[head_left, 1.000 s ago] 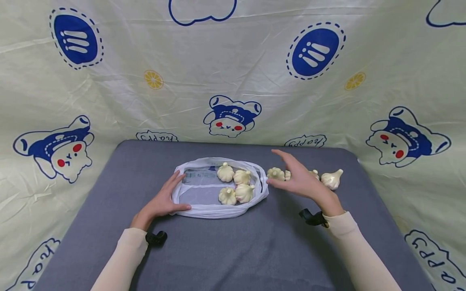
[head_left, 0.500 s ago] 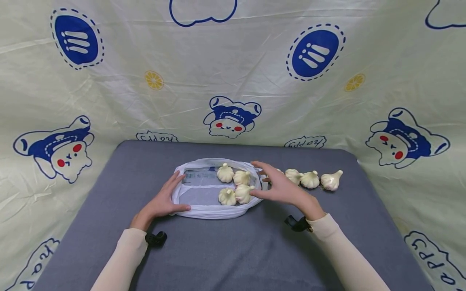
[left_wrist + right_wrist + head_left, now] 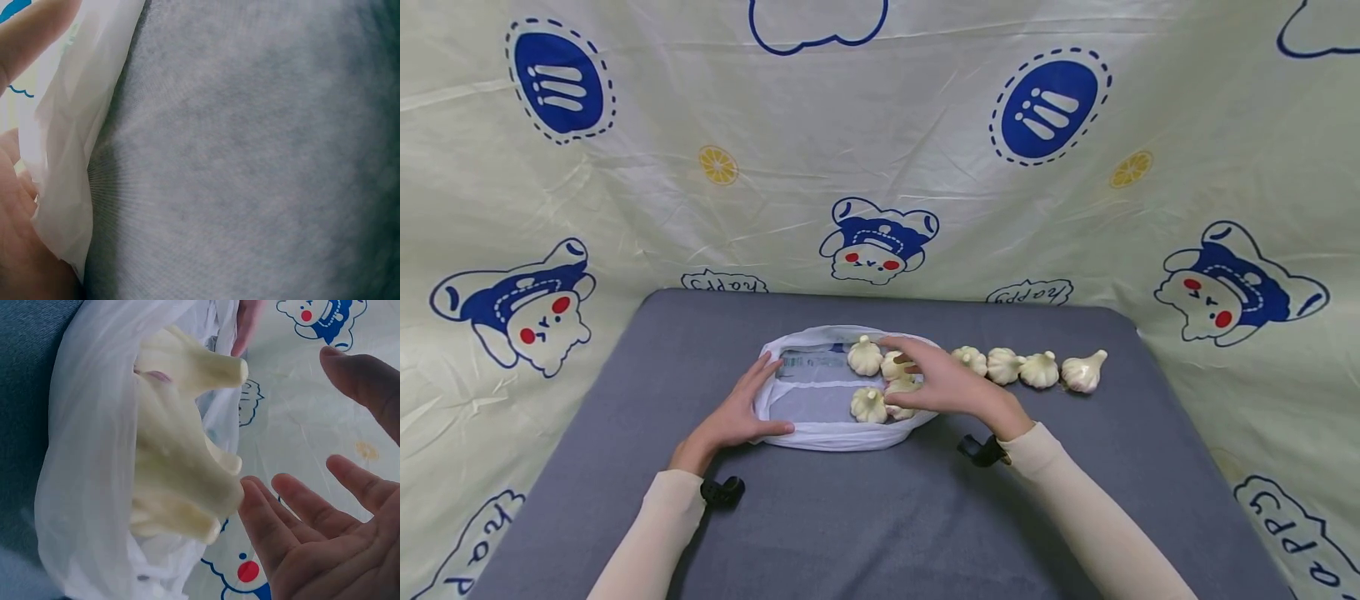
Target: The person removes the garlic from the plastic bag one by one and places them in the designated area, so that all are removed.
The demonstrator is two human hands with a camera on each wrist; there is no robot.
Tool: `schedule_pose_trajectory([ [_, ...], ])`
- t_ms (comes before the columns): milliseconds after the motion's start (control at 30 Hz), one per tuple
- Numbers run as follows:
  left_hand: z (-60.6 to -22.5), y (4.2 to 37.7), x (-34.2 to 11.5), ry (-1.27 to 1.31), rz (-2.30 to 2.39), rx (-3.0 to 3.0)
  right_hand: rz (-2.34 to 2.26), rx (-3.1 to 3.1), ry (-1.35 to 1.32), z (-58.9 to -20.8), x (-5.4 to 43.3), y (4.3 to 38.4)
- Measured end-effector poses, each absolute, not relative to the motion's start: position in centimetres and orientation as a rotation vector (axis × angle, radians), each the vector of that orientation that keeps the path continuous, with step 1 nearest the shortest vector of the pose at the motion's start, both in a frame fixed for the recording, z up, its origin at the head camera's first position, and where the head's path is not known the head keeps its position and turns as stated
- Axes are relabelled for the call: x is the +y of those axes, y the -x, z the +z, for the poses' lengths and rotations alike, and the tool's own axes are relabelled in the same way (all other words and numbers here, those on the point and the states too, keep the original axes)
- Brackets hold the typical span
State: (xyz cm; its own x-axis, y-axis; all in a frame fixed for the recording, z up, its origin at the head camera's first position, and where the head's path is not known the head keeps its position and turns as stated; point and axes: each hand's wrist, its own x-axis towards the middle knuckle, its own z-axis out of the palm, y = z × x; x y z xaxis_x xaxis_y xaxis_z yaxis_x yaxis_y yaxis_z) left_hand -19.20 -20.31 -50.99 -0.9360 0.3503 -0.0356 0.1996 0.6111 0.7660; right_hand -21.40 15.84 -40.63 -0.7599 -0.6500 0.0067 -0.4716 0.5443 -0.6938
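Grey table (image 3: pixel 820 521), thin white plastic bag (image 3: pixel 835 437) on it, prob flimsy. Left hand (image 3: pixel 732 414) has a wide grip at the bag's end, right hand (image 3: pixel 951 381) just as wide, empty, over four garlic bulbs (image 3: pixel 868 406) inside. Likely light and firm, so pinch their fat middles; four more bulbs (image 3: pixel 1038 371) outside

You face a pale, creased sheet (image 3: pixel 895 117) draped behind and along both sides, printed with blue ovals (image 3: pixel 557 82) at upper left and upper right, orange slices (image 3: pixel 718 165) and cartoon bears (image 3: pixel 876 237). Your grey tabletop (image 3: pixel 850 521) spans the lower centre; soft light glints on the sheet's folds.
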Motion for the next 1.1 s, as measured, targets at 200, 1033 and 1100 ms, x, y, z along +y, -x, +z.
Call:
schedule_pose_trajectory([
  [200,-51.0,19.3,-20.3,-0.45,1.222,2.657,-0.984,2.467,1.011,-41.4,14.7,22.3],
  [1033,-51.3,19.4,-20.4,-0.457,1.222,2.661,-0.544,2.445,1.089,-42.4,11.1,23.9],
  [1100,-51.3,19.3,-20.4,-0.456,1.218,2.662,-0.537,2.444,1.086,-42.5,10.9,23.9],
])
